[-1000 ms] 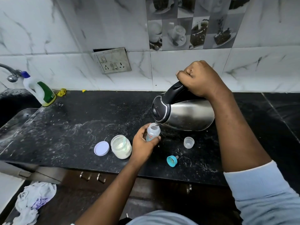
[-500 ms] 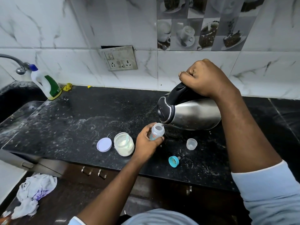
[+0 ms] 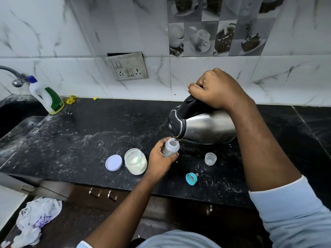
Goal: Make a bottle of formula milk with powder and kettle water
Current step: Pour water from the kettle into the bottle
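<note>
Near the worktop's (image 3: 89, 131) front edge, the left hand (image 3: 159, 158) grips the bottle (image 3: 171, 147), mouth just under the spout of the kettle (image 3: 206, 126) gripped and tipped leftward by the right hand (image 3: 216, 88).

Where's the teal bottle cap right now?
Head view: the teal cap lies on the black counter near its front edge, just in front of the small clear cup, right of the left hand.

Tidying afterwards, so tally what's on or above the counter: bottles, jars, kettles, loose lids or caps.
Bottles: 2 (baby bottle, detergent bottle)
Jars: 1 (powder jar)
Kettles: 1 (kettle)
Loose lids or caps: 3 (jar lid, teal teat ring, clear cap)
Total: 7
</note>
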`<state>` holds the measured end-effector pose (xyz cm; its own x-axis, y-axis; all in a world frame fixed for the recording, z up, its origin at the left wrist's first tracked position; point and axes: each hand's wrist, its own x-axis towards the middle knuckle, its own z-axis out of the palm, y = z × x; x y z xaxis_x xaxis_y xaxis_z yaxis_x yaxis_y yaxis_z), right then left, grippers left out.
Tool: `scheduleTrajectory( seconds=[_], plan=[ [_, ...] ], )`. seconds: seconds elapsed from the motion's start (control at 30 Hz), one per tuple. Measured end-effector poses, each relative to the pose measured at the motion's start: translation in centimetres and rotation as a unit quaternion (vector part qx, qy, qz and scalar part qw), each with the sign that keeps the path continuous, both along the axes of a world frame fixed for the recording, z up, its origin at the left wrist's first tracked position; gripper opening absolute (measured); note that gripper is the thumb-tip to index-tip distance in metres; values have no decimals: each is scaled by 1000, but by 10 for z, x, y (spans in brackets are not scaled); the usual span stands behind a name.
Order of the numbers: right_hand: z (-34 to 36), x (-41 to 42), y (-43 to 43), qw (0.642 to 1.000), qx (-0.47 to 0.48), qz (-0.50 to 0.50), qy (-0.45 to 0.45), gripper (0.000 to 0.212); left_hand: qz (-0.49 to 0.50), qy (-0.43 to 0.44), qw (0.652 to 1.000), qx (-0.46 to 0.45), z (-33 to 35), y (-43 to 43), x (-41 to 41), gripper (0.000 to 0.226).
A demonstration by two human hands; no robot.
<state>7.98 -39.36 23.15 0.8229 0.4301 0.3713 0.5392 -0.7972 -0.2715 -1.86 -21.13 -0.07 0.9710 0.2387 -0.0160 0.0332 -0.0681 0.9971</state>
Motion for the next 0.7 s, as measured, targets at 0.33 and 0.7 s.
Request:
scheduleTrajectory(
  seconds=[0.33, 0.7],
  plan=[
    [1, -7, 5, 1000, -4, -1, -2, 56, -2, 2, 1000, 1, -3, 2, 0, 57],
    [4, -13, -1, 1000, -8, -9, -4, 56, -7, -2, 1000, 6, -8, 0, -1, 56]
  ],
)
